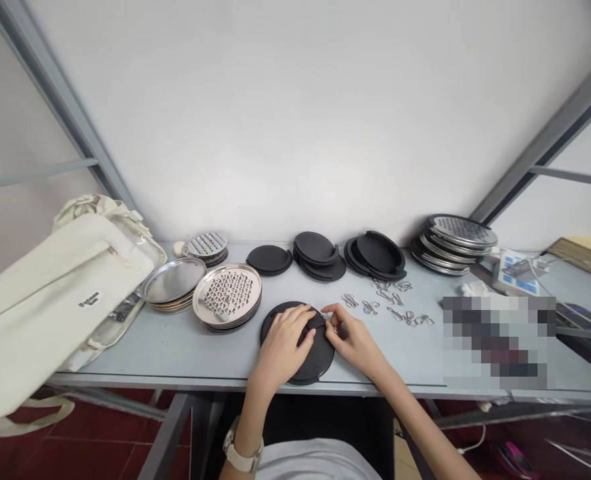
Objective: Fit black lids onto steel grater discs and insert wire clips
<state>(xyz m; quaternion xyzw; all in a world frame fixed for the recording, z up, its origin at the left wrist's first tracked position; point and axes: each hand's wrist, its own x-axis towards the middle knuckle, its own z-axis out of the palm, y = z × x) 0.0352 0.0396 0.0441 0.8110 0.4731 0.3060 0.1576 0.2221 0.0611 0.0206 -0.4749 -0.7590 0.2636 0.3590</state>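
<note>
A round black disc [322, 363] lies near the table's front edge. My left hand [288, 343] rests on top of it, fingers stretched out over its surface. At the disc's upper right rim, my right hand [352, 339] pinches a small shiny metal wire clip [336, 327], mostly covered by the fingers. Several loose wire clips [410, 319] are scattered to the right of my hands. Left of the disc stands a stack of round metal grater plates [228, 298], the top one full of raised holes.
Plain metal discs [174, 280] are stacked beside a cream bag [70, 280] at left. Along the wall stand smaller grater plates [208, 244], black discs [269, 259], black rimmed holders [379, 253] and a pile of black-rimmed graters [462, 231]. A power strip [518, 270] lies at right.
</note>
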